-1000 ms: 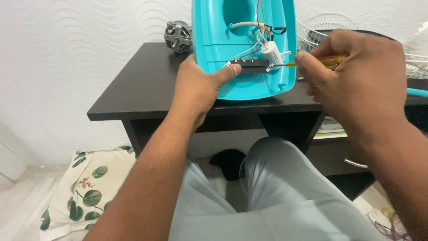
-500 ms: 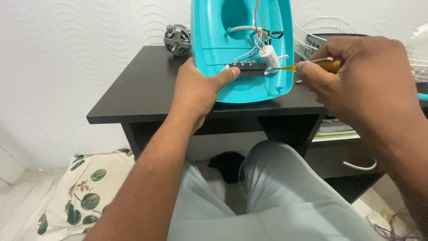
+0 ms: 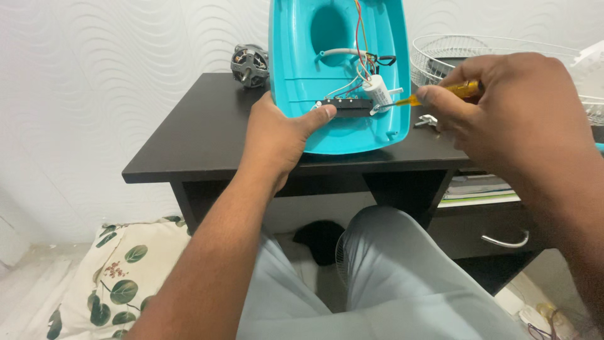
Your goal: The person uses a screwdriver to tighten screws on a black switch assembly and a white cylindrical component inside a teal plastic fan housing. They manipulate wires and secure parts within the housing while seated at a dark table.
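Note:
A turquoise plastic fan housing point(image 3: 296, 56) stands tilted on a dark desk point(image 3: 195, 138), its open inside facing me. Inside it are coloured wires, a white cylinder-shaped capacitor point(image 3: 378, 89) and a black switch block point(image 3: 348, 107). My left hand point(image 3: 277, 135) grips the housing's lower left edge, thumb pressed beside the switch block. My right hand point(image 3: 509, 107) holds a yellow-handled screwdriver point(image 3: 440, 93), whose tip touches the right end of the switch block.
A small electric motor point(image 3: 249, 65) lies at the desk's back left. A white wire fan guard point(image 3: 497, 53) sits at the back right. A desk drawer with a metal handle point(image 3: 503, 241) is to the right of my knees. A leaf-print cushion point(image 3: 119, 277) lies on the floor.
The view has shifted slightly; the housing appears a little further left and higher. My right hand stays on the screwdriver at the switch block, and my left hand keeps its grip.

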